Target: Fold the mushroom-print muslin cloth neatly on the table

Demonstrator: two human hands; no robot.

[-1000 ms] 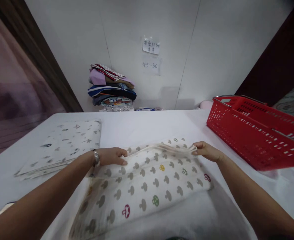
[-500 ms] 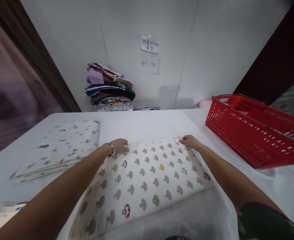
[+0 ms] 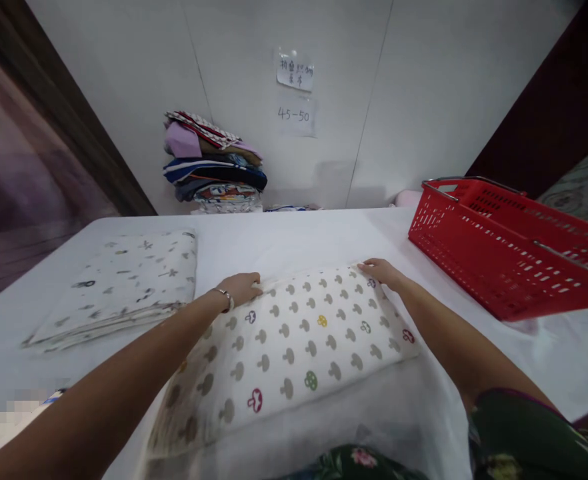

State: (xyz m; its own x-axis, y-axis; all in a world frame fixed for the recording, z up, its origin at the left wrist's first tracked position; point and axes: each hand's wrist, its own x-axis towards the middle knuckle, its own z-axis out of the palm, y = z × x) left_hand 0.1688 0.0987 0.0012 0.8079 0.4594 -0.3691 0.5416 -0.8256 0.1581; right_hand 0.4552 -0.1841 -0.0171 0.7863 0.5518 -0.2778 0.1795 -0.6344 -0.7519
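A white cloth with a mushroom print (image 3: 299, 340) lies folded in front of me, its near edge close to the table's front. My left hand (image 3: 244, 288) grips the far edge of this cloth toward its left side, the fingers closed on the fabric. At the far right corner, my right hand (image 3: 378, 270) pinches the same cloth between thumb and fingers. Between the two hands the far edge runs fairly straight. To the left of my left forearm lies another folded white cloth with a small scattered print (image 3: 134, 280), touched by neither hand.
The white-covered table (image 3: 304, 240) reaches a pale wall. A red plastic basket (image 3: 494, 247) with metal handles stands at the right. Folded fabrics (image 3: 214, 163) are stacked at the back left. Two handwritten paper signs (image 3: 295, 93) hang on the wall. A curtain (image 3: 44, 133) hangs at left.
The view has tilted slightly downward, so most things sit higher or shifted in the frame. Both hands keep their hold on the mushroom-print cloth, which has hardly moved on the table.
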